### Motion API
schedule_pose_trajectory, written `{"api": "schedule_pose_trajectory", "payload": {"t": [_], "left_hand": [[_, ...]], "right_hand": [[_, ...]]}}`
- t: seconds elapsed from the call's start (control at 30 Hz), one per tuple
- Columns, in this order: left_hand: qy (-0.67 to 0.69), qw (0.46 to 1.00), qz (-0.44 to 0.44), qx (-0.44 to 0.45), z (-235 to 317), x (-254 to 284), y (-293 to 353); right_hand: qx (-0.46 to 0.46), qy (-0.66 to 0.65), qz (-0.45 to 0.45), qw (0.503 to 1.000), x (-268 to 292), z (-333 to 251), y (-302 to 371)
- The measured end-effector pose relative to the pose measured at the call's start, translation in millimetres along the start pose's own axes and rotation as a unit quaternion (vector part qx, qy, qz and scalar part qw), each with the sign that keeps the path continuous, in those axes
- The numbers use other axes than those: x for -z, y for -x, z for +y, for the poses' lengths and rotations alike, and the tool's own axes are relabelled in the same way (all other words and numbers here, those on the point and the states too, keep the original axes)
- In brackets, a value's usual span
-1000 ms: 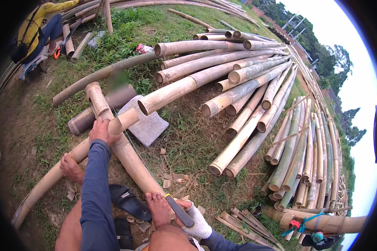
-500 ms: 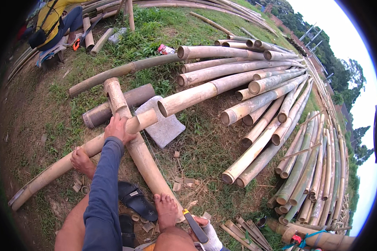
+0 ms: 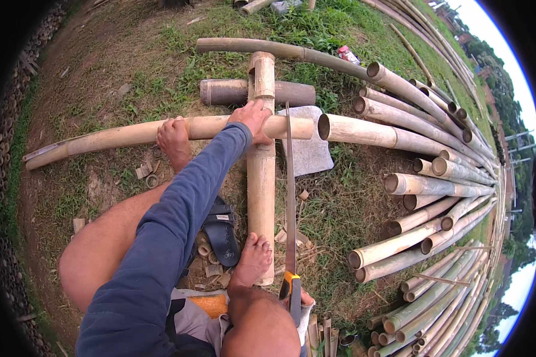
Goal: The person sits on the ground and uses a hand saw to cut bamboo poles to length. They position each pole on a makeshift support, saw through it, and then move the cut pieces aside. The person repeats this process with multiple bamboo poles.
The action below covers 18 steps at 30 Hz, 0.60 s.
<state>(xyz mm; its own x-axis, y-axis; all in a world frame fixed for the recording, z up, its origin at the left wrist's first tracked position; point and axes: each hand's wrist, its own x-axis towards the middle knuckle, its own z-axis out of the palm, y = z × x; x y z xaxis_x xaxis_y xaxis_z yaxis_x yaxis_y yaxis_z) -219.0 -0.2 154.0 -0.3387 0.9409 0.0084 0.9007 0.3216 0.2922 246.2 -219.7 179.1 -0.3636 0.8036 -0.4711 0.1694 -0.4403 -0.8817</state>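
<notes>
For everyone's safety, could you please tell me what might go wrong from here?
The long steel saw blade crosses the pale tan bamboo pole near the bare left hand; a slip might cut it. The bare right foot is close to the blade's handle end, so a stray stroke could catch it. The round pole, laid across a thick tan bamboo support, might roll.

pole across log | saw across pole, right of log | sandal left

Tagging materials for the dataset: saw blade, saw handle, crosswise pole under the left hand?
Saw blade: probably steel, dull finish; thin, straight, greyish.
Saw handle: likely plastic or rubber; matte dark grey with yellow.
Bamboo pole: bare bamboo, apparently unpainted; tan, ringed by nodes.
</notes>
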Motion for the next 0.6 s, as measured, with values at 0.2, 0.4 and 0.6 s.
{"api": "schedule_pose_trajectory", "payload": {"t": [0.2, 0.4, 0.6], "left_hand": [[0.021, 1.0, 0.02, 0.007, 8.4, -5.5, 10.3], [0.012, 1.0, -0.016, -0.002, 5.8, 6.5, 9.7], [0.009, 1.0, -0.015, -0.002, 2.5, 0.3, 4.4]], "right_hand": [[0.321, 0.2, 0.021, 0.926, -76.7, -66.8, -137.0], [0.362, 0.187, 0.004, 0.913, -85.2, -65.3, -173.9], [0.179, 0.065, 0.005, 0.982, -15.6, -17.7, -4.2]]}}
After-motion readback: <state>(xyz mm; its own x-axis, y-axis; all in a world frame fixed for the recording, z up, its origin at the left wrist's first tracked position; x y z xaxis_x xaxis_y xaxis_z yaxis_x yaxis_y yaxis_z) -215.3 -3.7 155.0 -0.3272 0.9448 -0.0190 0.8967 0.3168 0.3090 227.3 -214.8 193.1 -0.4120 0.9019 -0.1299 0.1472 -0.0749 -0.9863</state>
